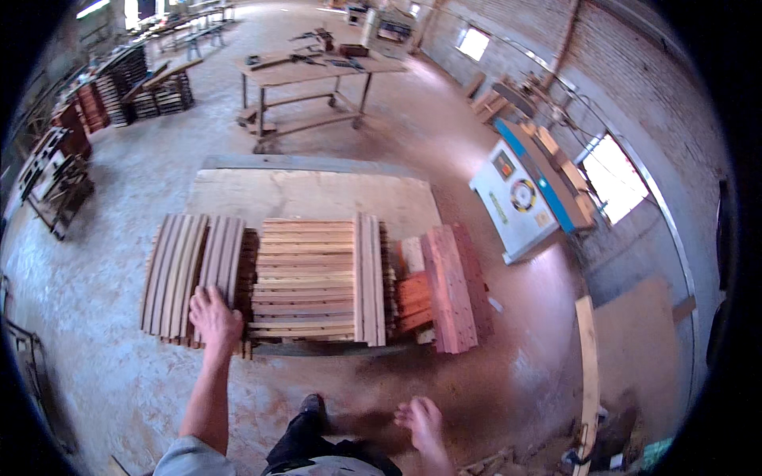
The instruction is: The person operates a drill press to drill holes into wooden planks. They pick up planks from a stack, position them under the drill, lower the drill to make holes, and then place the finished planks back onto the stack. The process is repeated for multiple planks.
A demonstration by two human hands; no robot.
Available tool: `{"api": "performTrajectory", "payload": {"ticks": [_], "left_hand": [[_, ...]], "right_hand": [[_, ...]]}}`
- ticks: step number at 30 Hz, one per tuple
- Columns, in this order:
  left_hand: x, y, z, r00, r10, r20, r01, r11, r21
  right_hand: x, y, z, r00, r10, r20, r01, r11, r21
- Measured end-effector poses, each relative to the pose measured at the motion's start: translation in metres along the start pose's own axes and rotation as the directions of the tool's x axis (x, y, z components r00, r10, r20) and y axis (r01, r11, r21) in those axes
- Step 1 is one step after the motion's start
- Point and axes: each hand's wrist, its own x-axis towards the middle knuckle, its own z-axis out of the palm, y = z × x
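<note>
Head view: left hand [213, 316] rests flat, fingers spread, on stacked wooden slats [190, 270]; right hand [421, 420] hangs open, empty.

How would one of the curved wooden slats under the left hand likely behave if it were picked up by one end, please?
The curved slats look like solid wood, so one would probably stay stiff. Being long and thin, it seems fairly light. Lifted by the left hand from the end, it may tip downward.

I count three slat stacks [313, 278], one reddish board bundle [454, 285], one bench [317, 71], one machine [528, 194], and my two hands [213, 317].
</note>
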Motion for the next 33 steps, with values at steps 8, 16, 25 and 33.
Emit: {"api": "performTrajectory", "payload": {"ticks": [8, 16, 25, 33], "left_hand": [[0.007, 0.002, -0.006, 0.998, -0.014, 0.059, 0.017, 0.999, -0.05], [0.006, -0.008, -0.006, 0.999, 0.029, 0.039, -0.026, 0.997, -0.067], [0.01, -0.017, -0.008, 0.997, 0.028, 0.078, -0.021, 0.995, -0.095], [0.009, -0.018, -0.002, 0.996, 0.061, 0.069, -0.057, 0.997, -0.049]], "right_hand": [[0.068, -0.008, 0.123, 0.961, 0.092, 0.261, -0.165, 0.949, 0.27], [0.088, -0.007, 0.16, 0.926, 0.173, 0.336, -0.314, 0.847, 0.429], [0.078, 0.006, 0.169, 0.94, 0.187, 0.287, -0.3, 0.855, 0.424], [0.05, 0.038, 0.139, 0.825, 0.209, 0.524, -0.374, 0.899, 0.229]]}}
